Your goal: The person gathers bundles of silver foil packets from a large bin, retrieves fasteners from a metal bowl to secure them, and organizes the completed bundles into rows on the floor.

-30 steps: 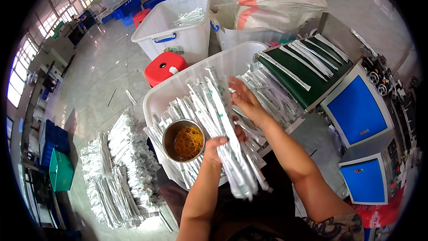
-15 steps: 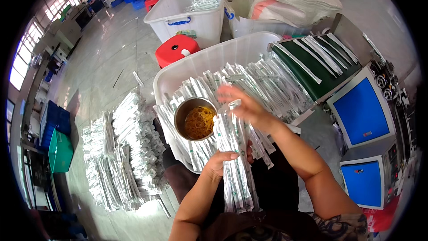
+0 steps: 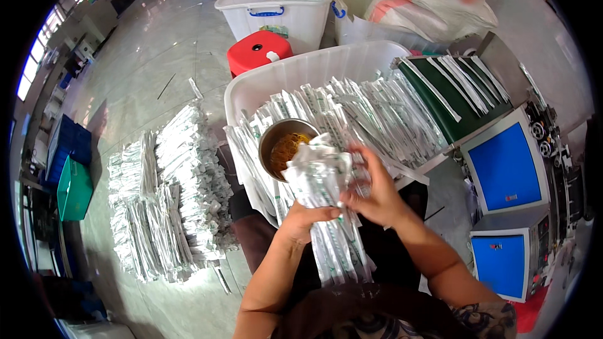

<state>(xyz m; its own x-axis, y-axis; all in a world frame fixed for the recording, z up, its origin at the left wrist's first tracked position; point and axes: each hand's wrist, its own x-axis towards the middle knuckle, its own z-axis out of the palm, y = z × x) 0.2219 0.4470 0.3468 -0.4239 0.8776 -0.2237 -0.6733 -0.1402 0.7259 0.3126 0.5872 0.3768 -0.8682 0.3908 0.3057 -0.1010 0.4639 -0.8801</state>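
Observation:
In front of my lap stands a bundle of long, thin white wrapped packets [image 3: 336,238] with green print. My left hand [image 3: 303,221] grips it at mid-height, thumb across the front. At the upper right side of the bundle, my right hand [image 3: 380,194] curves its fingers and thumb around the packets. Just beyond the bundle's top sits a metal bowl [image 3: 267,150] of yellow rubber bands [image 3: 286,152], partly hidden by the packets. The bowl rests on more such packets in a white plastic tub [image 3: 235,97].
Stacked packet bundles [image 3: 188,169] lie on the left. A red stool [image 3: 257,50] and a white bin [image 3: 270,19] stand beyond the tub. On the right, a green conveyor belt [image 3: 433,97] carries loose packets beside blue-panelled machine cabinets [image 3: 509,160]. A green crate [image 3: 74,189] is far left.
My right hand has come down from above the bundle to its right side and now closes on it. The bundle's top has come together and leans over the bowl's near edge.

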